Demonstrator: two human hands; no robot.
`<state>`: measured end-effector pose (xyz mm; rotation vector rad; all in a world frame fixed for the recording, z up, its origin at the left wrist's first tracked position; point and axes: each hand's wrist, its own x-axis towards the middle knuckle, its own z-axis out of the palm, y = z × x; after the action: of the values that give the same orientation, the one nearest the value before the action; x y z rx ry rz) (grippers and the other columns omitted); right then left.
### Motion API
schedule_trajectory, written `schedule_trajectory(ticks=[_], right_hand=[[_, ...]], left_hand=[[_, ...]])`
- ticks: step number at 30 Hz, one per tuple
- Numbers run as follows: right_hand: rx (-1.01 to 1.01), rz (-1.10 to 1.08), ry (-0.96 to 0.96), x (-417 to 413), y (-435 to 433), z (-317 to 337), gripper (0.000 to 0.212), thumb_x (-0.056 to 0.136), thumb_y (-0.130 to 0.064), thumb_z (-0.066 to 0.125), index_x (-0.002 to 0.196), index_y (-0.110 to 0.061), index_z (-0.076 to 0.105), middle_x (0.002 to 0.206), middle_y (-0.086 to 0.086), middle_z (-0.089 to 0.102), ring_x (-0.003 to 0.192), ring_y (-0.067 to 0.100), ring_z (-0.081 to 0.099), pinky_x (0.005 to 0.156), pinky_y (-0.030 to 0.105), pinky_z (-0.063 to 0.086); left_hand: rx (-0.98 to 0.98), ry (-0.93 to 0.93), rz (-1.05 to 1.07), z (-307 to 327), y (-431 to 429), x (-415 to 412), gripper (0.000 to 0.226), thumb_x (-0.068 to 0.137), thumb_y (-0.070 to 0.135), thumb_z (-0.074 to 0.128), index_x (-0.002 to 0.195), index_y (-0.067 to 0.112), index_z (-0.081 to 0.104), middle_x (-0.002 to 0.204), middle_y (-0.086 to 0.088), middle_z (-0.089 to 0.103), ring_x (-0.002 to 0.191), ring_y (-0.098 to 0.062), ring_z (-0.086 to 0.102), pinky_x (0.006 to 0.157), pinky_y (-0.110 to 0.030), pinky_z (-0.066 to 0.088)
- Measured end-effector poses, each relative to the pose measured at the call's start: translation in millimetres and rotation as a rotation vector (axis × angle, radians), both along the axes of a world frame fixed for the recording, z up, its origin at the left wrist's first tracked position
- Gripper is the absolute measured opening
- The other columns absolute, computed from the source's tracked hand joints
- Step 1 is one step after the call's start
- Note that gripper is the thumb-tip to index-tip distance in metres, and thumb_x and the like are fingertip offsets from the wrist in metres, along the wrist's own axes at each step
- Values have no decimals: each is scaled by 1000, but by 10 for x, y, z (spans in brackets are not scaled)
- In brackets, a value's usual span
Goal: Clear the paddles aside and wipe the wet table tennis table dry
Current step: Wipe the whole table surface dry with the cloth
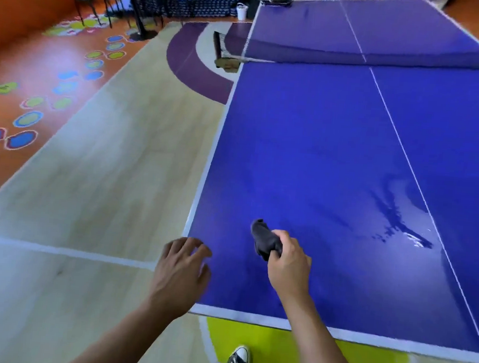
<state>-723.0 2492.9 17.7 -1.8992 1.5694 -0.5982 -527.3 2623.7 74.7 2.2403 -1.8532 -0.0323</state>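
- The right hand (289, 260) has its fingers (278, 252) curled tight round a crumpled dark grey cloth (264, 237). The loose end of the cloth sticks out ahead and to the left of them. Whether it touches the surface cannot be told.
- Beneath those fingers lies the flat blue table tennis desk (306, 146), edged in white. A thin white centre line (400, 141) runs away to their right.
- A shiny, streaked wet patch (400, 218) sits on the desk ahead and to the right of the cloth-holding fingers. It lies apart from them, just left of the centre line.
- The left hand (183, 265) holds nothing. Its fingers (197, 247) are spread and loosely bent, their tips over the desk's left edge by the near corner. Contact cannot be told.
- Far ahead of both sets of fingers, a dark mesh net (298, 55) crosses the desk.
- Behind the wrists, a black-and-white canvas shoe (238, 360) stands on a yellow-green floor patch (291, 352).
- A pale wood-look floor (105, 172) spreads to the left of the left fingers.
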Motion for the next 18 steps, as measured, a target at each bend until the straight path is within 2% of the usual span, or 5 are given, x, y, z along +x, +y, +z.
schedule_trajectory(ticks=[3, 6, 11, 14, 18], right_hand=[[70, -171, -14, -7, -224, -120, 34, 88, -9, 56, 115, -30, 61, 98, -1, 67, 92, 27, 62, 82, 42, 46], [117, -242, -37, -35, -325, -147, 33, 87, -9, 55, 111, -31, 61, 99, -1, 68, 93, 29, 63, 82, 46, 50], [244, -426, 8, -278, -355, -150, 30, 93, -11, 51, 118, -24, 62, 111, 7, 59, 100, 34, 58, 73, 38, 41], [312, -569, 119, -431, -166, -174, 25, 96, -14, 47, 115, -19, 62, 111, 13, 64, 106, 37, 59, 77, 40, 42], [452, -665, 315, -282, 157, -48, 27, 101, -20, 37, 110, -25, 62, 116, 5, 68, 110, 31, 61, 90, 41, 36]], left_hand=[[34, -27, -165, -168, -366, 137, 30, 83, 34, 46, 99, 25, 70, 102, 3, 66, 98, -26, 62, 90, -33, 37], [75, -41, -290, -280, -651, 281, 29, 83, 34, 46, 98, 26, 70, 101, 5, 65, 93, -25, 62, 88, -34, 40], [209, -42, -520, -624, -1075, 485, 29, 83, 36, 45, 98, 29, 68, 102, 8, 63, 92, -22, 63, 85, -36, 48], [288, -74, -699, -892, -1316, 600, 31, 81, 37, 44, 99, 28, 67, 102, 7, 62, 89, -23, 64, 82, -37, 50], [318, -101, -895, -1152, -1524, 753, 36, 81, 35, 44, 108, 23, 65, 109, 2, 60, 88, -26, 63, 77, -39, 55]])
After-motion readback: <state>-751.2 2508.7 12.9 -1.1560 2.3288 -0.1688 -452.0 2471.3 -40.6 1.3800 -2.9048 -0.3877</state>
